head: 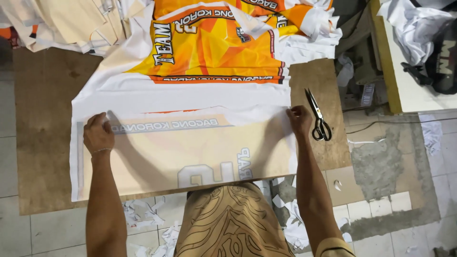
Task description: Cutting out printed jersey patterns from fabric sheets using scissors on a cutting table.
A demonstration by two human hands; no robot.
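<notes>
- The printed fabric sheet [190, 143], orange print on white and turned pale side up, lies across the wooden board [43, 119]; it sits at the frame's centre, its fold running nine to three o'clock.
- My judgement: the fold goes well if both hands pull outward evenly; edges should match before pressing flat.
- Left hand [98, 134], at nine o'clock, presses down, fingers curled narrow on the fold's edge; wrist straight.
- Right hand [299, 120], at three o'clock, pinches the fabric's corner, fingers closed on it; forearm angled inward.
- Scissors [318, 116] lie just beside the right hand, at its three o'clock, untouched.
</notes>
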